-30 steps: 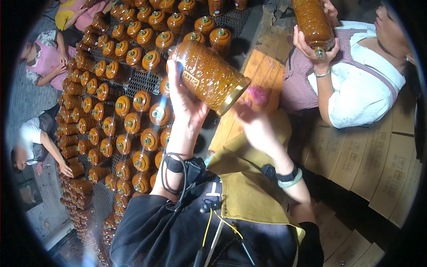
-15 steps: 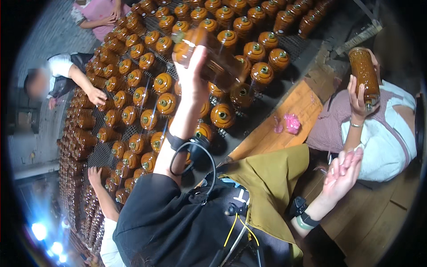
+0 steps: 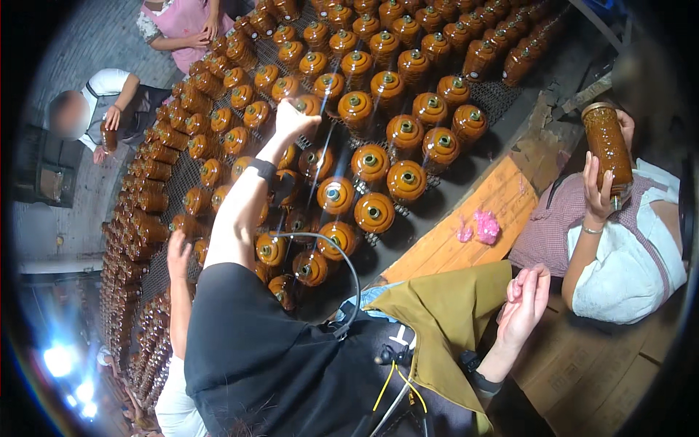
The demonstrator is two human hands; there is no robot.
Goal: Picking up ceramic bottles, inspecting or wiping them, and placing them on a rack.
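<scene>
My left hand [image 3: 296,120] reaches out over the rows of glossy amber-brown bottles with greenish necks. Its fingers are curled in at the top of one upright brown bottle [image 3: 310,106], and the hand hides part of it. More brown bottles [image 3: 356,108] stand close around. My right hand [image 3: 526,298] is raised beside the olive apron [image 3: 455,309], its fingers folded inward with nothing visible in them. It is apart from the bottles.
At right a seated person holds a tilted brown bottle [image 3: 609,149]. A wooden board [image 3: 473,226] bears a pink plastic bundle [image 3: 486,227]. The bottles stand on dark mesh [image 3: 495,95]. Other people are at left, one holding a bottle [image 3: 109,138]. Another person's hand [image 3: 178,255] is close by.
The tilted bottle that my left hand held in the air is no longer there; the hand is lower, among upright bottles. My right fingers have curled in. The person at far left has drawn back, holding a bottle.
</scene>
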